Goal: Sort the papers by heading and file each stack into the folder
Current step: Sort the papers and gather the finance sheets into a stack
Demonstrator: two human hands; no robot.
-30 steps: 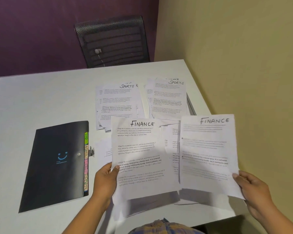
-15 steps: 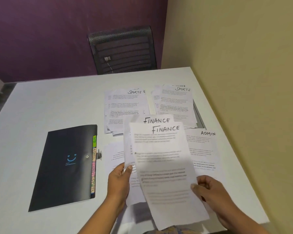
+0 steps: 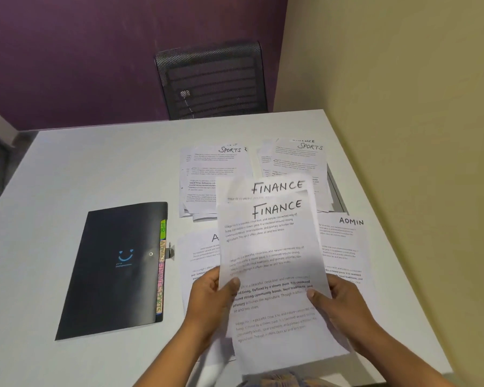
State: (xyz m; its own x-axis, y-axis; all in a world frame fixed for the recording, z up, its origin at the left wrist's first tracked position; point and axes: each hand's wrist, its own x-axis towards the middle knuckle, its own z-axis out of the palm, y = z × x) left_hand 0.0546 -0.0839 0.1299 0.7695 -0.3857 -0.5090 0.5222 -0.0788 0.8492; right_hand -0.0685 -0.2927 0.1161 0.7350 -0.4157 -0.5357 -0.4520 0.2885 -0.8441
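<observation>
1. Nearest, both hands grasp two FINANCE sheets [image 3: 274, 275] and hold them up over the worktop [image 3: 95, 169]. The left hand [image 3: 210, 297] pinches their left edge with its thumb on the front. The right hand [image 3: 344, 305] pinches the right edge the same way. The front sheet sits a little lower than the back one, so both headings show.
2. Under the held sheets, an ADMIN sheet [image 3: 344, 247] lies flat on the right. A second sheet [image 3: 199, 255] on the left shows only an "A", so its heading cannot be read in full.
3. Left of the papers, well apart from both hands, the black folder [image 3: 118, 269] lies shut on the worktop. The index tabs [image 3: 161, 266] along its right edge read HR, ADMIN, FINANCE and SPORTS. I see no sheet sticking out of it, so filing looks not yet begun.
4. Farther back, two loose piles lie side by side, a left SPORTS pile [image 3: 213, 174] and a right SPORTS pile [image 3: 299, 160]. A scrap of another heading peeks out above the right one, so these piles are probably mixed.
5. My judgement is that sorting is partly done. One FINANCE pair is gathered, while the SPORTS and ADMIN papers are not yet merged and every stack is left to file.
6. Farthest, a mesh chair [image 3: 213, 82] stands behind the worktop.
</observation>
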